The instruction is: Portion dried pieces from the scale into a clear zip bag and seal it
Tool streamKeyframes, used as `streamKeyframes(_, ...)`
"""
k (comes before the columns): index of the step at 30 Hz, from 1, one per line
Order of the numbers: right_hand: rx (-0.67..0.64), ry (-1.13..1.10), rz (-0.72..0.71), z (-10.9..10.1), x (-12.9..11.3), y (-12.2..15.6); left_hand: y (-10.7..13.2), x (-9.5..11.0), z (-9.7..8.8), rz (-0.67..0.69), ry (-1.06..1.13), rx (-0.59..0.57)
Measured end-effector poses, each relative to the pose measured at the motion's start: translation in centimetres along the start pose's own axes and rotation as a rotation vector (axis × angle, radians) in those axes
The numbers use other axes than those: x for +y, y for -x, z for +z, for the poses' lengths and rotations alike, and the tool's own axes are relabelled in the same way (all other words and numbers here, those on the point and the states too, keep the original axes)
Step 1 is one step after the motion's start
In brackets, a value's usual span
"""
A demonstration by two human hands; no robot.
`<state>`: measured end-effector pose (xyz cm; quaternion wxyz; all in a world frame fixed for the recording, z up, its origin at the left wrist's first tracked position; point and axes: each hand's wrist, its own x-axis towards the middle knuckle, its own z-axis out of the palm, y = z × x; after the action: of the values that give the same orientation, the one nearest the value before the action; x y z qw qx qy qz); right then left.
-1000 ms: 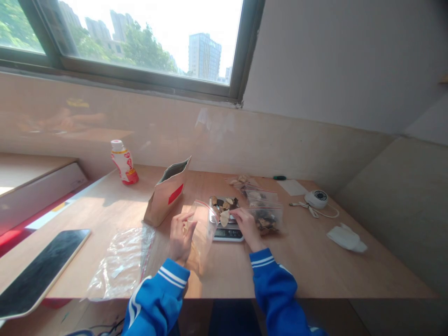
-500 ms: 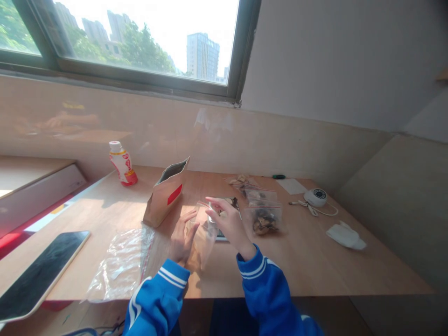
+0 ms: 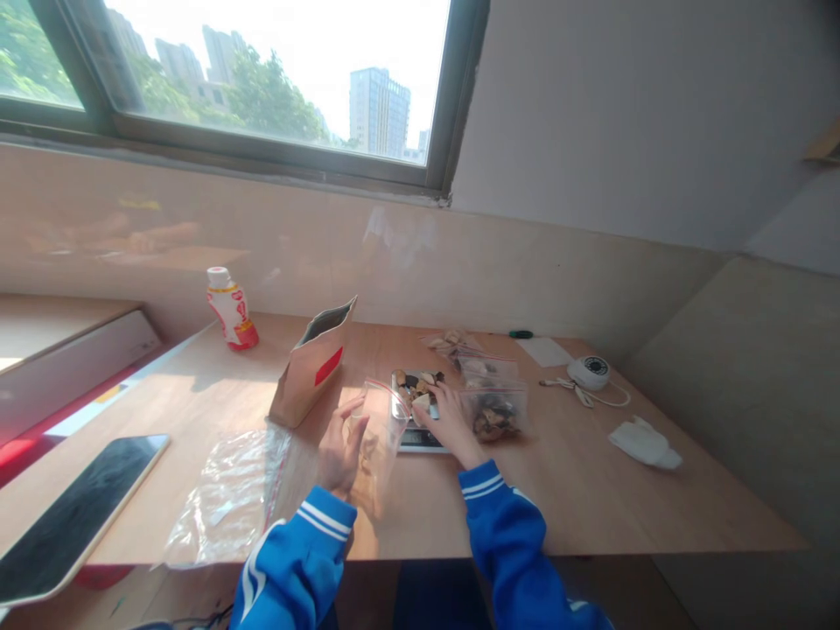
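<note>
In the head view, our left hand (image 3: 339,446) pinches the left side of a clear zip bag (image 3: 379,451) between thumb and fingers; the bag stands on the table (image 3: 564,507) just left of the scale (image 3: 410,440), its red-lined mouth leaning toward it, with a few pale pieces inside. Our right hand (image 3: 454,427) reaches over the scale, its fingers among the dried slices (image 3: 415,385) heaped on top, thumb apart from the fingers; we cannot tell whether it grips a slice. Just right of that hand we see a filled bag (image 3: 497,416) of dark pieces, with more bagged pieces (image 3: 452,339) behind. To the left of our zip bag stands a brown paper bag (image 3: 308,372), open at the top, and a flat plastic bag (image 3: 227,499) lies nearer us. A bottle (image 3: 233,311) stands farther back, and a white tissue (image 3: 647,444) lies well off to the right.
</note>
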<state>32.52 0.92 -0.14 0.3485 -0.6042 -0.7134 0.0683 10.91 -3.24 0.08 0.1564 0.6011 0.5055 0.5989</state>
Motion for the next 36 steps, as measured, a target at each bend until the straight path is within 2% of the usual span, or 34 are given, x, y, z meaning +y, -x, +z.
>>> streamKeyframes(5,0.022,-0.046,0.008,-0.7,0.2,-0.3,0.1,-0.5,0.1,-0.018,0.0,0.008)
streamKeyframes(11,0.044,-0.234,0.058,-1.8,0.5,-1.2,-0.2,-0.1,0.1,-0.033,0.007,0.002)
streamKeyframes(15,0.074,-0.356,0.147,-2.5,0.6,-1.7,-0.3,0.1,0.0,-0.025,0.007,0.009)
streamKeyframes(20,0.14,-0.374,0.197,-3.7,0.2,-1.9,-0.2,-0.1,0.0,-0.025,0.032,0.027)
streamKeyframes(23,0.167,-0.472,0.212,-5.0,-1.7,-2.2,-0.1,-0.1,0.1,-0.021,0.037,0.018)
streamKeyframes(26,0.149,-0.696,0.185,-6.5,-5.5,-2.6,-0.1,-0.1,0.1,-0.022,0.025,0.014)
streamKeyframes(29,-0.01,-0.865,0.114,-7.4,-9.8,-2.7,0.0,0.1,0.0,-0.033,0.009,-0.014)
streamKeyframes(31,-0.132,-0.907,0.045,-7.4,-11.8,-2.5,-0.1,0.3,-0.1,-0.043,0.01,-0.038)
streamKeyframes(34,-0.233,-0.908,-0.029,-6.9,-12.3,-2.3,-0.1,0.7,-0.2,-0.061,0.014,-0.042)
streamKeyframes(36,-0.194,-0.881,-0.029,-6.3,-11.1,-2.3,-0.1,0.9,-0.2,-0.059,0.007,-0.024)
